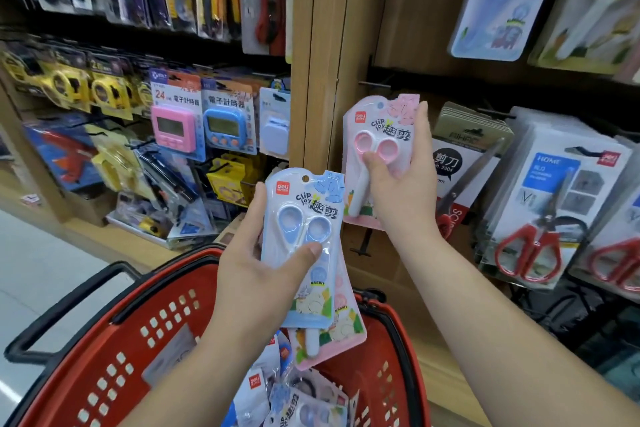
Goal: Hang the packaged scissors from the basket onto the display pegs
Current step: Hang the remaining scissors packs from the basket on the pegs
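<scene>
My right hand [401, 180] grips a pink scissors pack [375, 135], held upright against the wooden shelf panel, just below a bare black peg [374, 84]. My left hand [263, 253] holds a blue scissors pack [301, 218] with a second pink pack [343, 319] stacked behind it, above the red basket [114, 350]. Several more blue and pink packs [298, 402] lie inside the basket.
Red-handled scissors packs [540, 204] and a grey-carded scissors pack [464, 156] hang on pegs to the right. Pink and blue timers [204, 121] and tape measures [69, 83] hang on the left rack. Another bare peg [363, 243] sticks out low on the panel.
</scene>
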`<state>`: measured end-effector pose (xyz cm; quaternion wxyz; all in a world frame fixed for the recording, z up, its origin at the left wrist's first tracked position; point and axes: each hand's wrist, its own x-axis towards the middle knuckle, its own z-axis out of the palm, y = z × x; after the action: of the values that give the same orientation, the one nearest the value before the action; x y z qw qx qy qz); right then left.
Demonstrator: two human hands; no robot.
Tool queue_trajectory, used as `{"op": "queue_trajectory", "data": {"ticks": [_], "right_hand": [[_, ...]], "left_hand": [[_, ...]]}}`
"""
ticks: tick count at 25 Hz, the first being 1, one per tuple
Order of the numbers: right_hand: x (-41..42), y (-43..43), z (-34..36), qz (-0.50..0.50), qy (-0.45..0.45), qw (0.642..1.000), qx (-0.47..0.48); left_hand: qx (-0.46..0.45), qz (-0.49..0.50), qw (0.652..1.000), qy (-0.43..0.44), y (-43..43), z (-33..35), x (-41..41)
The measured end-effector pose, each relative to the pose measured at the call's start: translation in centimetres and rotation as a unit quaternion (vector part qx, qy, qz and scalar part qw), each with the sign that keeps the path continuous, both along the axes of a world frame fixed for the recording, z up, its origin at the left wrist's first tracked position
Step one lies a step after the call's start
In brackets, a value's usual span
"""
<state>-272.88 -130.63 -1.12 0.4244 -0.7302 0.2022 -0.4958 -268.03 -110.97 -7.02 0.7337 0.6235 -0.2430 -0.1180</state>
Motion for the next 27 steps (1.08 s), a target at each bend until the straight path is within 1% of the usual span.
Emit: {"op": "queue_trajectory", "data": {"ticks": [3,11,18,21,23,25,27], "right_hand": [[1.5,-0.6,-0.4,-0.004,0.029,1.0,-0.008],[2.1,-0.6,-2.1,-0.009,-0.003,1.0,-0.011],[1.6,-1.1,-2.1,-0.031,0.011,0.999,-0.013],[1.5,-0.9,-2.6,-0.019,0.016,1.0,0.001],[1.6,-0.9,-2.3,-0.013,0.004,1.0,0.016],[1.6,-1.3,-2.0,-0.018,-0.016,0.999,0.028],[1.6,-1.8,-1.9,-0.026,-0.009,0.999,0.029]], "left_hand": [[-0.001,0.0,1.0,0.011,0.0,0.4,0.0],[-0.006,0.0,1.0,0.019,-0.3,0.4,0.6],[-0.011,-0.012,1.0,0.014,-0.9,0.4,0.7],[-0.008,-0.012,1.0,0.008,-1.0,0.4,0.6],[-0.004,-0.004,1.0,0.004,-0.9,0.3,0.6],[-0.002,0.002,1.0,0.008,-0.8,0.3,0.7],[-0.002,0.005,1.0,0.012,-0.6,0.3,0.8]]}}
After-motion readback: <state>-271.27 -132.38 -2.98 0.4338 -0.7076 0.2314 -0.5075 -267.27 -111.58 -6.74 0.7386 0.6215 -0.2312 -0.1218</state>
